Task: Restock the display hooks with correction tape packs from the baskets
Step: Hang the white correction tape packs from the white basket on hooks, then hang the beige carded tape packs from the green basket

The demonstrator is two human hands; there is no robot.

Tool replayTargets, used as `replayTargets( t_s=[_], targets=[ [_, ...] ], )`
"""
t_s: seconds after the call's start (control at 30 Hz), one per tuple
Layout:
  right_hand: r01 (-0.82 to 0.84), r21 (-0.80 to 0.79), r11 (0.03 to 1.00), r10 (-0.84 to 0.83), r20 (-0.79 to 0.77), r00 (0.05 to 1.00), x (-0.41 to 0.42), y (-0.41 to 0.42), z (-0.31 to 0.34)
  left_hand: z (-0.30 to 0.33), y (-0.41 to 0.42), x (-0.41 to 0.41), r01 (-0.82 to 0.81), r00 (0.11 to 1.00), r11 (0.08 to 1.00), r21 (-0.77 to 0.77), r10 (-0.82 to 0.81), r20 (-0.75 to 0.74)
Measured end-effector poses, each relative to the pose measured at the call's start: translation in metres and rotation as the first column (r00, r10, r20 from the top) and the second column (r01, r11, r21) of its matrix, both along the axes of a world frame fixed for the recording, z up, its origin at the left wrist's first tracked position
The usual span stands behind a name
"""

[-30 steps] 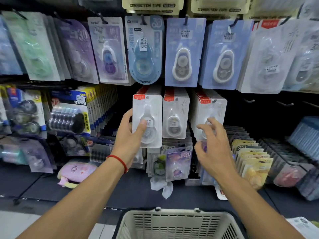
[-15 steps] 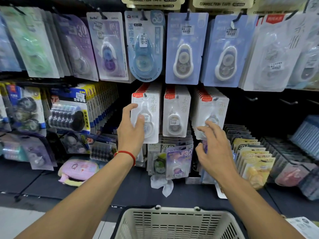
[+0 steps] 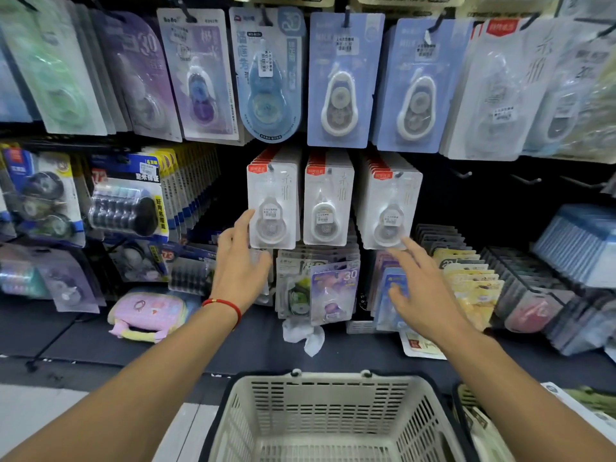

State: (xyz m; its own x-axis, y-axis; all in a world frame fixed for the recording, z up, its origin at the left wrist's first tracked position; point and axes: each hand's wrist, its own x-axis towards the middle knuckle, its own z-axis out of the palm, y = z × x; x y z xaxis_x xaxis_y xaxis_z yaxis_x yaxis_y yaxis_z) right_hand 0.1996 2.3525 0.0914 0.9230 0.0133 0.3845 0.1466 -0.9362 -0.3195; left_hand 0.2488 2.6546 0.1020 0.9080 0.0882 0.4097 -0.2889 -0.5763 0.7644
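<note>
We are reaching with both grips released, the left hand [image 3: 240,258] touching the full left row of white correction tape packs [image 3: 272,208], the right hand [image 3: 422,291] just below the full right row [image 3: 388,208]; bare hooks [image 3: 461,175] beyond the right hand and the seemingly empty basket [image 3: 328,415] below both grips suggest restocking is unfinished.

3 white pack stacks [image 3: 328,201], 2 baskets [image 3: 328,415].

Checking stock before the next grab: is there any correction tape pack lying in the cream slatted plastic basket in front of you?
No, the cream slatted plastic basket shows only its bare slatted walls and floor, with no pack in the visible part.
</note>
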Motion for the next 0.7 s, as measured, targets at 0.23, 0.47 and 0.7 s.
replayTargets(
  t_s=[0.23, 0.47, 0.7],
  targets=[
    [-0.015, -0.175, 0.985, -0.08, -0.524, 0.848, -0.06, -0.046, -0.086, -0.075, -0.025, -0.087, 0.256, 0.917, 0.841, 0.477, -0.055, -0.396],
    [-0.251, -0.485, 0.838, -0.258, -0.756, 0.602, -0.144, -0.07, -0.184, -0.206, -0.092, -0.231, 0.88, 0.347, 0.431, 0.2, -0.295, -0.89],
    [0.086, 0.014, 0.996, -0.06, -0.595, 0.802, -0.175, -0.078, -0.197, -0.241, -0.057, -0.255, 0.773, 0.612, 0.359, 0.523, -0.205, -0.764]
  ],
)
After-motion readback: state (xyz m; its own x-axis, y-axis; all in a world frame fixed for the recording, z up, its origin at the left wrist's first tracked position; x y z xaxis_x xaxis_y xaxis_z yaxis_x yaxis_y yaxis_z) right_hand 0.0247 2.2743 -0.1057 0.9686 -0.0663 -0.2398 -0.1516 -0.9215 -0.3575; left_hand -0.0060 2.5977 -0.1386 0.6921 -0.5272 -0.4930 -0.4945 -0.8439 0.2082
